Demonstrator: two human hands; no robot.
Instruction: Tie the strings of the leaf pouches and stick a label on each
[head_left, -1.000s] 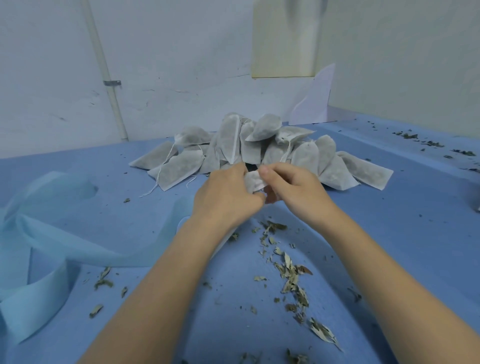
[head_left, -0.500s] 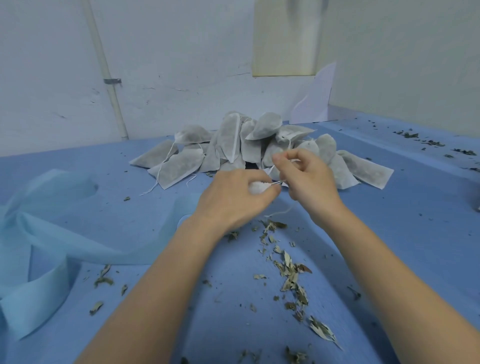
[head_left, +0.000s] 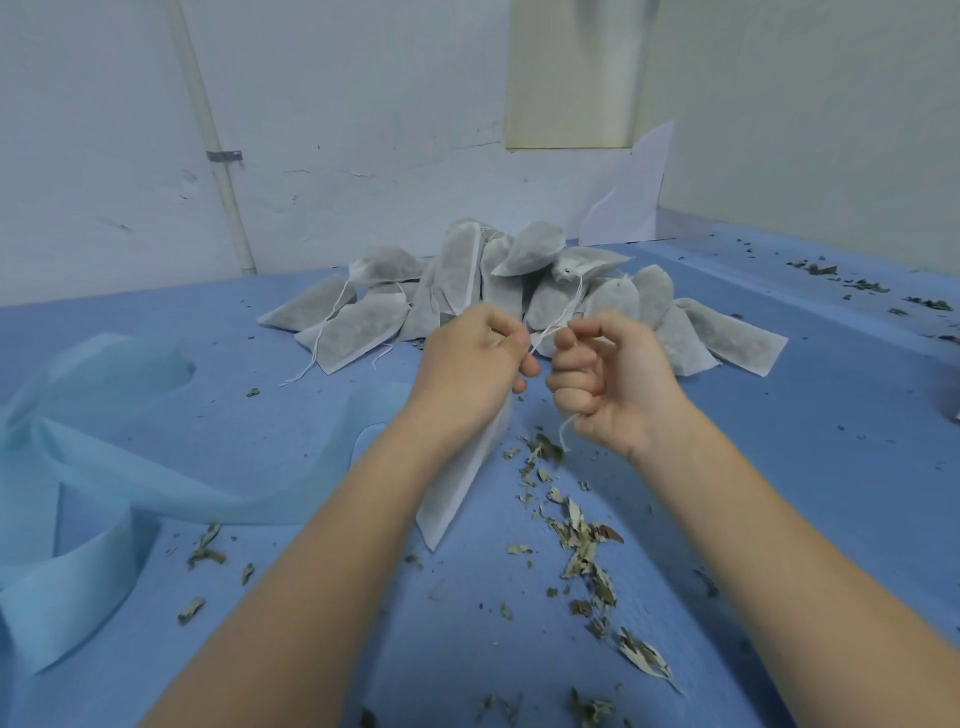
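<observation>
**leafy_q:** so how far along is this, roughly?

**knot_nerd:** Early, I'd say. One leaf pouch (head_left: 457, 478) is in the works: the left hand (head_left: 470, 364) has its fingers curled round the pouch's top, and the body hangs down under that fist, next to the forearm. The right hand (head_left: 605, 387) is clenched on the string (head_left: 563, 439), with one end poking out below the little finger and a strand running between the two thumbs. Looks like mid-knot to me, not finished.

**leafy_q:** and the rest?

**knot_nerd:** The heap of pouches (head_left: 519, 296) sits just beyond the fingertips. I count roughly fifteen, but they overlap so can't be exact. A few loose strings trail out on the left-hand side, so I can't tell which are tied.

**leafy_q:** labels?

**knot_nerd:** Zero that I can spot, on any pouch or anywhere near the fingers. So the whole labelling part seems left. Crumbled dry leaves (head_left: 582, 545) lie scattered below the right wrist.
</observation>
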